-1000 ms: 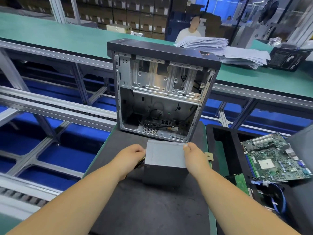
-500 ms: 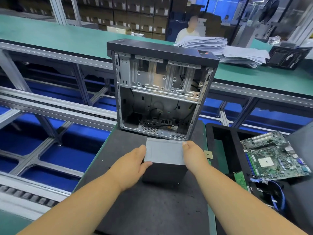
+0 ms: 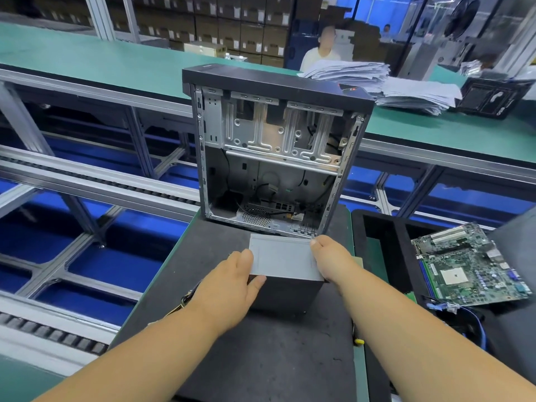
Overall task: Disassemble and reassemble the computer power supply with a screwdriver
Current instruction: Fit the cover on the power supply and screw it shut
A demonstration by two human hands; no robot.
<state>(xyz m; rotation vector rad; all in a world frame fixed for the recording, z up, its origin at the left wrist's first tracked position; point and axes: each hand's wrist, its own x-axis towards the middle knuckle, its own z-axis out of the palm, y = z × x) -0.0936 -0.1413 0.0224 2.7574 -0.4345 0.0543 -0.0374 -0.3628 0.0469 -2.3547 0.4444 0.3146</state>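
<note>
Both hands were on the power supply, one at each side. Left hand gripped the left side, thumb hooked over the near top edge, fingers curled round the far left corner. Right hand clasped the right side, thumb lying along the top right edge, other fingers hidden behind the box. Power supply was a grey metal box with a dark front face, standing on the black mat of the desk, just in front of the open computer case. Could not tell whether it rested fully on the mat or was slightly lifted. Cable bundle with yellow and black wires poked out left of the box, under the left wrist.

Computer case stood upright, side panel off, bare metal drive cage in the upper part, loose cables and a perforated grille at the bottom. No board inside that I could see. Green motherboard lay tilted on a black foam tray to the right, blue cable just beside it. Small yellow-tipped object lay at the mat's right edge, too small to identify. Paper stack sat on the green bench behind the case, and a person in white was seated beyond it.
</note>
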